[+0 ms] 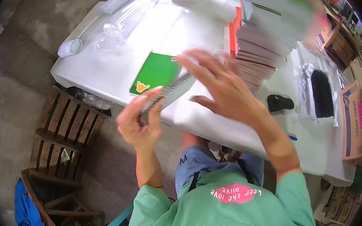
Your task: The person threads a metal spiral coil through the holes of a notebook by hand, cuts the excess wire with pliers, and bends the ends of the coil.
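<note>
My left hand (142,120) is closed on the lower end of a spiral notebook (181,88), pinching it by its dark coil binding. The notebook is tilted above the table's front edge, its pale side showing. My right hand (231,92), slightly blurred, is over the notebook's upper end with fingers stretched out and thumb apart. Whether its fingertips touch the notebook I cannot tell. Just behind my left hand, a green spiral notebook (159,72) with an orange hand-shaped sticker lies flat on the white table (202,116).
Tall stacks of notebooks (258,48) stand beyond my right hand. To the right are a black pouch (280,103), black binding coils (323,93) on plastic and a cardboard box (355,124). Clear plastic (109,37) and a white roll (69,48) lie left. A slatted wooden frame (68,130) stands below.
</note>
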{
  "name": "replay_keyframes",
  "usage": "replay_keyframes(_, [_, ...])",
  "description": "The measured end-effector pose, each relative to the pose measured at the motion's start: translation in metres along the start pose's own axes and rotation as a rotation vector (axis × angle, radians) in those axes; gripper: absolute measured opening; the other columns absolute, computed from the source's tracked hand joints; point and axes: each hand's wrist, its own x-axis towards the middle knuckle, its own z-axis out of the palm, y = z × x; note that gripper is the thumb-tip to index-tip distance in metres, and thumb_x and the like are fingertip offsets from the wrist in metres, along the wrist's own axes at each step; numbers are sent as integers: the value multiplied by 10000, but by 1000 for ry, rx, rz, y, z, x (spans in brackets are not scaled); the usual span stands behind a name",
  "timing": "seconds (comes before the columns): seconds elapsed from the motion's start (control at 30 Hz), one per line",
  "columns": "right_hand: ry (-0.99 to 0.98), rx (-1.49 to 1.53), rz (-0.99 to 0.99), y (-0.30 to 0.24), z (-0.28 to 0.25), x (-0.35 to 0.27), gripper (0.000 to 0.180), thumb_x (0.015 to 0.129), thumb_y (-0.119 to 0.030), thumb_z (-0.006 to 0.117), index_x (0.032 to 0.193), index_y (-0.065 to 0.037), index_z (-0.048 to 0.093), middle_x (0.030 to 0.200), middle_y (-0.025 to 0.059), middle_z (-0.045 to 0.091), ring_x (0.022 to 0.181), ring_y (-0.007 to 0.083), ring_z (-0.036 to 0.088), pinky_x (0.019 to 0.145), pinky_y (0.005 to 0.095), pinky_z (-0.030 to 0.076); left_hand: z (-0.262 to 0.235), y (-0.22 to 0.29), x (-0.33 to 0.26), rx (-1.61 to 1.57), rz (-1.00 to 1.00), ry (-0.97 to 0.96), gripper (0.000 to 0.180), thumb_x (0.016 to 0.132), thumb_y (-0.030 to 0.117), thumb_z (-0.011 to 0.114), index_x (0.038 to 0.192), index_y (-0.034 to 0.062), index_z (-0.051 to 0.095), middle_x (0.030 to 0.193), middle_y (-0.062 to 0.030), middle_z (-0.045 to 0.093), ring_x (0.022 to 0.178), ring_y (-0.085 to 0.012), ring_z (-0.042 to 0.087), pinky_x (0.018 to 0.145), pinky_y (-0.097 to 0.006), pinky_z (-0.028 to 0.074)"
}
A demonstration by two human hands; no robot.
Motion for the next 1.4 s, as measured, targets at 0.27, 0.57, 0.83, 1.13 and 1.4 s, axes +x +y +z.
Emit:
replay_keyframes(0.27, [-314,1238,539,62,70,87,483,851,-170,650,1274,-45,451,967,112,652,799,224,664,697,331,546,-48,-67,29,313,-303,206,381,928,220,581,1255,37,511,1230,-118,565,1082,-232,574,906,-366,441])
replay_keyframes(0.57, [-313,1108,1105,60,193,33,419,868,-145,590,1228,10,440,1028,210,608,846,299,666,712,448,589,-30,-177,-56,493,-686,-521,395,923,328,535,1228,80,577,1287,-154,534,1220,-270,478,1000,-424,352])
replay_keyframes(0.83, [-249,1151,1163,77,215,37,465,851,-244,649,1151,47,447,909,194,634,758,270,675,651,415,585,-24,-184,-45,589,-673,-444,426,850,296,626,1228,106,574,1312,-176,492,1207,-340,451,990,-453,372])
replay_keyframes(1.13, [-672,708,226,66,87,-43,593,842,-315,673,1333,-96,422,1030,140,651,892,228,656,807,392,508,-17,-173,-45,579,-443,-330,508,874,318,629,1281,42,500,1364,-228,391,1232,-371,414,986,-454,378])
replay_keyframes(1.4, [274,-435,1136,164,-132,-273,405,772,-261,702,1136,-107,615,1034,164,628,955,315,619,809,383,486,70,-62,-9,276,-159,-190,439,918,255,594,1250,-15,493,1311,-185,441,1212,-313,437,959,-408,391])
